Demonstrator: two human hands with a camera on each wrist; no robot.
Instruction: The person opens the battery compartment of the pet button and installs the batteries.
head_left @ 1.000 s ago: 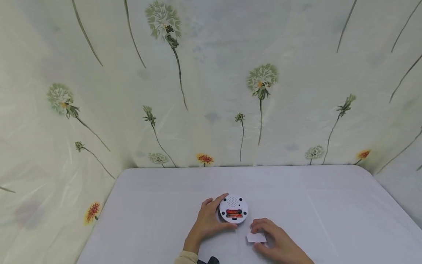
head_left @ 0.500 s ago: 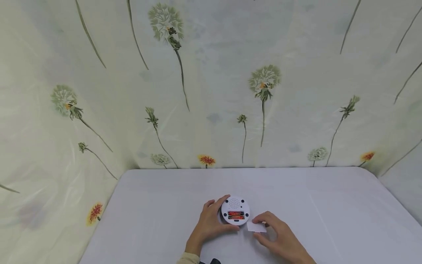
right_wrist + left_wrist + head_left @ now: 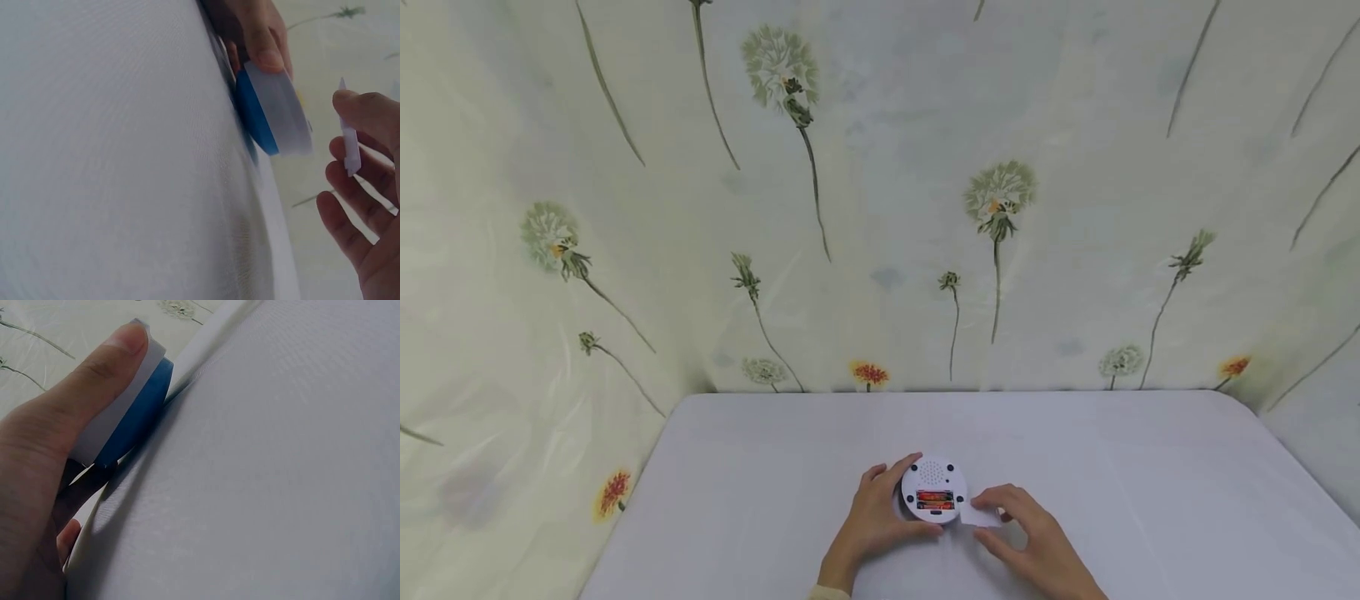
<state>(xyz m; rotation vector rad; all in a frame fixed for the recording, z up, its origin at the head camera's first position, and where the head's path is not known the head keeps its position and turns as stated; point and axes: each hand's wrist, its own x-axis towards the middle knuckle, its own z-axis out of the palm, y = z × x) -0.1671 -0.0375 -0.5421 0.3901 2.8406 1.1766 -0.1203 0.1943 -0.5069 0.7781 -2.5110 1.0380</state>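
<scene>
A round device (image 3: 932,477), white on its upturned underside and blue on the other side, is gripped at its left edge by my left hand (image 3: 871,518). Its underside has speaker holes, several dark feet and an uncovered compartment with red-and-black batteries (image 3: 935,500). In the left wrist view the thumb (image 3: 125,340) presses on the white rim, and the blue part (image 3: 139,412) faces the table. My right hand (image 3: 1033,533) pinches a thin white battery cover (image 3: 981,514) by the device's lower right edge. The right wrist view shows that cover (image 3: 351,147) edge-on, apart from the device (image 3: 281,112).
A white cloth covers the table (image 3: 760,467), which has rounded far corners. Behind it and at the sides hangs a pale curtain (image 3: 880,208) printed with dandelions and orange flowers.
My right hand has brought the battery cover up and left, closer to the device. The left hand keeps its grip on the device. The head view has shifted slightly.
</scene>
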